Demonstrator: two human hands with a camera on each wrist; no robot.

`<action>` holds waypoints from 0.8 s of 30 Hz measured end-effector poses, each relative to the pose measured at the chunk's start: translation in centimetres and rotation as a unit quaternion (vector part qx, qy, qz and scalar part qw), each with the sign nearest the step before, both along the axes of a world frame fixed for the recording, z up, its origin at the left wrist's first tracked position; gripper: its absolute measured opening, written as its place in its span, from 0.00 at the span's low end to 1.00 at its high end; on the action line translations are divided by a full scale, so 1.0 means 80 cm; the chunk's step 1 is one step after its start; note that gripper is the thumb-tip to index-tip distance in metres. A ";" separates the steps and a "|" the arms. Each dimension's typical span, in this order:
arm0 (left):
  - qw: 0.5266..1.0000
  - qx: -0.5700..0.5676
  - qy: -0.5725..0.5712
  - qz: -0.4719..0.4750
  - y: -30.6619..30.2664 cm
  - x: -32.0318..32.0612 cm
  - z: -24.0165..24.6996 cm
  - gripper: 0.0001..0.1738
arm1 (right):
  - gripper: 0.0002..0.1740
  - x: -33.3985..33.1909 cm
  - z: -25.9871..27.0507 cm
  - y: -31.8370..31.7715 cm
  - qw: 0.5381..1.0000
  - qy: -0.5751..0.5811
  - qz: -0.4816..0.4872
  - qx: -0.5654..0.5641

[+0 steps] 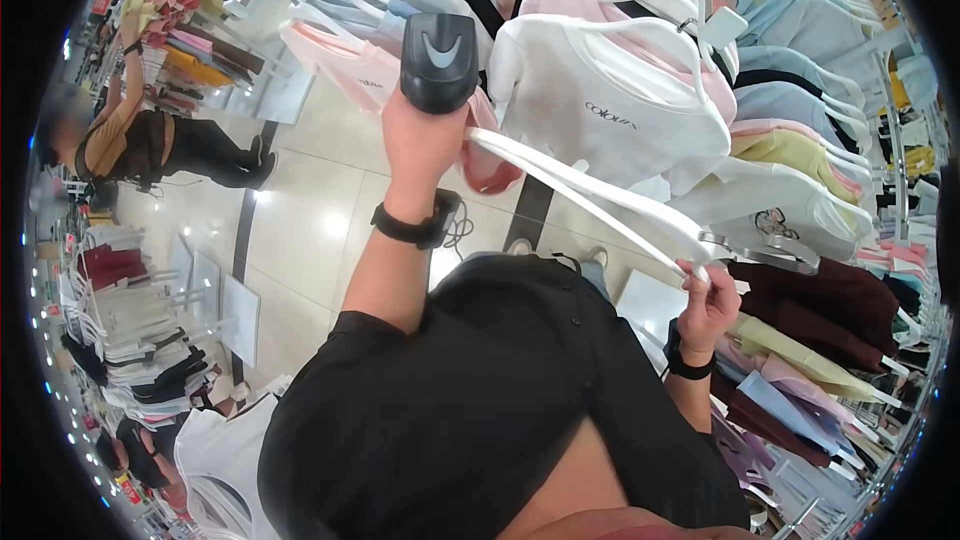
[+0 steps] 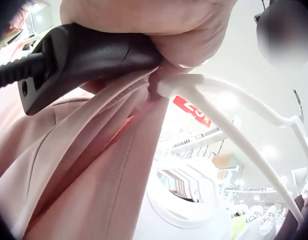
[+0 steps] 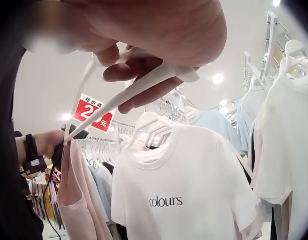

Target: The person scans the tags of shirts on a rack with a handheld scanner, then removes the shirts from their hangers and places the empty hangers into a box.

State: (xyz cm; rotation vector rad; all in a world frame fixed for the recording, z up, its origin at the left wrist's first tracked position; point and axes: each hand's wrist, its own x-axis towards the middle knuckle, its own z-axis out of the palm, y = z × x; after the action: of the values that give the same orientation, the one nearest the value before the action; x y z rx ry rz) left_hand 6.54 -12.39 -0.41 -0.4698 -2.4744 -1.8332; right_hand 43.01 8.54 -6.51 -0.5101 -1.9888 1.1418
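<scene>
My left hand (image 1: 425, 145) grips a black handheld barcode scanner (image 1: 438, 60), its coiled cable showing in the left wrist view. Gathered folds of a pink garment (image 2: 106, 165) hang from under that same hand, beside the scanner handle. A white plastic hanger (image 1: 620, 202) spans the space between my two hands, one end at the left hand by the pink cloth. At its other end, the fingers of my right hand (image 1: 708, 312) hold it.
A white T-shirt (image 3: 166, 180) printed "colours" hangs on the rack just ahead. More racks of shirts (image 1: 800, 165) line the right side. A person (image 1: 140, 145) stands at clothes in the aisle on the left. A red price sign (image 3: 94, 113) hangs overhead.
</scene>
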 end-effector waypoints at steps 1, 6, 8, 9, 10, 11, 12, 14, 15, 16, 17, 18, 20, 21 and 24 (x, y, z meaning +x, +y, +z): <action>1.000 0.008 0.008 -0.001 0.003 0.003 0.000 0.18 | 0.09 -0.002 -0.002 -0.004 1.000 -0.013 -0.003 0.013; 0.999 -0.025 0.028 -0.028 0.008 0.020 0.016 0.20 | 0.07 -0.019 0.014 -0.035 0.996 -0.057 -0.031 0.061; 0.998 -0.016 0.028 -0.055 0.009 0.027 0.018 0.21 | 0.07 -0.024 0.013 -0.041 0.995 -0.074 -0.018 0.062; 0.996 -0.014 0.024 -0.084 0.010 0.035 0.021 0.22 | 0.08 -0.031 0.009 -0.045 0.995 -0.070 -0.008 0.064; 0.993 -0.012 0.019 -0.112 0.011 0.046 0.027 0.23 | 0.08 -0.039 0.005 -0.048 0.996 -0.066 0.001 0.066; 0.990 -0.010 0.014 -0.141 0.012 0.058 0.033 0.24 | 0.09 -0.046 -0.001 -0.049 0.994 -0.060 0.016 0.090; 0.981 -0.027 0.026 -0.192 0.013 0.068 0.044 0.27 | 0.10 -0.055 -0.001 -0.055 0.993 -0.078 0.018 0.083; 0.977 0.022 0.028 -0.212 0.018 0.087 0.057 0.26 | 0.09 -0.062 -0.006 -0.061 0.995 -0.081 -0.005 0.066; 0.972 0.025 -0.004 -0.233 0.014 0.091 0.065 0.27 | 0.09 -0.060 -0.014 -0.059 0.998 -0.064 -0.001 0.027; 0.966 0.029 -0.037 -0.253 0.008 0.092 0.074 0.27 | 0.09 -0.058 -0.024 -0.057 0.999 -0.047 0.003 -0.012; 0.962 0.019 -0.020 -0.270 0.002 0.090 0.080 0.27 | 0.09 -0.055 -0.031 -0.056 0.998 -0.028 0.008 -0.052; 0.948 -0.019 0.069 -0.310 -0.012 0.086 0.090 0.30 | 0.09 -0.052 -0.035 -0.054 0.997 -0.003 0.007 -0.074; 0.933 0.041 0.151 -0.324 -0.025 0.072 0.075 0.34 | 0.10 -0.047 -0.040 -0.051 0.992 0.052 0.003 -0.117; 0.942 -0.012 0.169 -0.290 -0.036 0.071 0.075 0.36 | 0.11 -0.045 -0.039 -0.045 0.992 0.068 0.009 -0.102; 0.874 -0.097 0.402 -0.255 -0.030 0.034 0.082 0.38 | 0.11 -0.036 -0.030 -0.038 0.986 0.089 0.019 -0.141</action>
State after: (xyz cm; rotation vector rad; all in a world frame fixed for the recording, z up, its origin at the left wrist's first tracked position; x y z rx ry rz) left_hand 9.24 -14.76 6.15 -1.6285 -2.0147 -1.0830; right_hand 40.11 5.53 -8.95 -0.4953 -1.7009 1.4524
